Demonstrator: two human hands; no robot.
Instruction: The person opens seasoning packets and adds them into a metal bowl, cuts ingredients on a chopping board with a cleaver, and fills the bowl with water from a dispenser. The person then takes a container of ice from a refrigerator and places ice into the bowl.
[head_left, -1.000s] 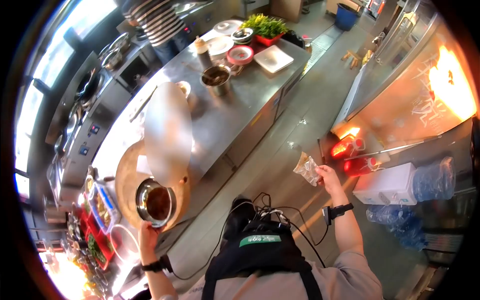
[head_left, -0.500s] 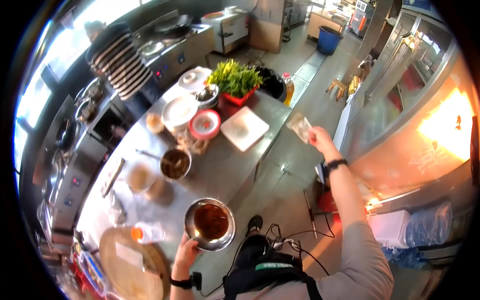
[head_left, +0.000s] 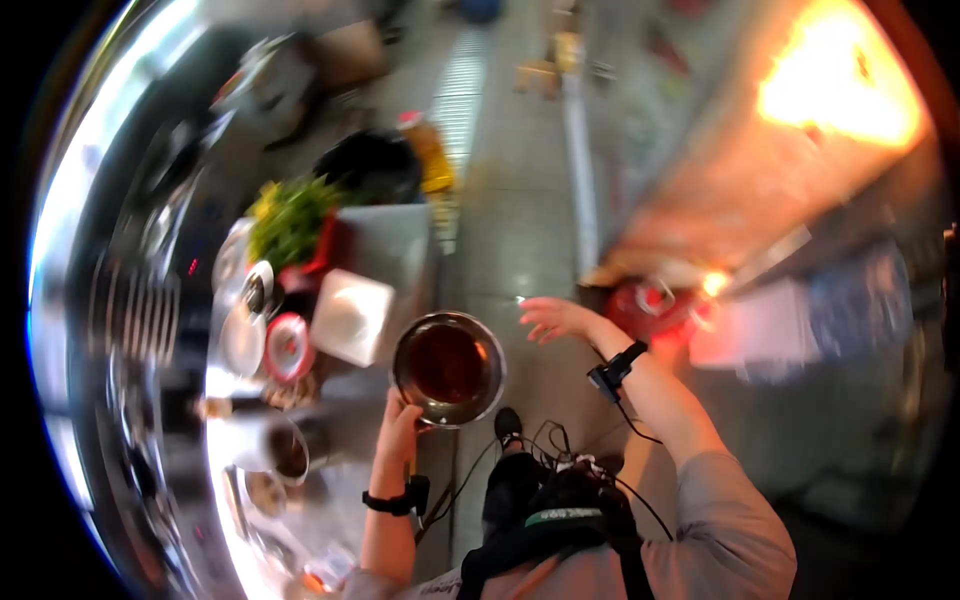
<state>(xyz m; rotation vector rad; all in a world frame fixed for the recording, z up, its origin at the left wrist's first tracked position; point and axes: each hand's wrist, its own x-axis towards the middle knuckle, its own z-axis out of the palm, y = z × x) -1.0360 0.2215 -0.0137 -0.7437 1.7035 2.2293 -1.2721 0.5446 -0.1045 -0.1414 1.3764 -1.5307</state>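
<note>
The left hand, just left of the frame's centre, pinches the lower-left rim of a metal bowl, thumb over the edge. The bowl, with dark reddish sauce in it, sits up and to the right of that hand and apart from the right hand, which hangs to its right with fingers spread loosely. Left of the bowl, on the worktop, lie a square white plate and a red-rimmed dish; leafy greens rise from a red container above them. Lower left, a blurred pot seems to hold something dark. Right of centre, a white box stands beyond the right forearm.
</note>
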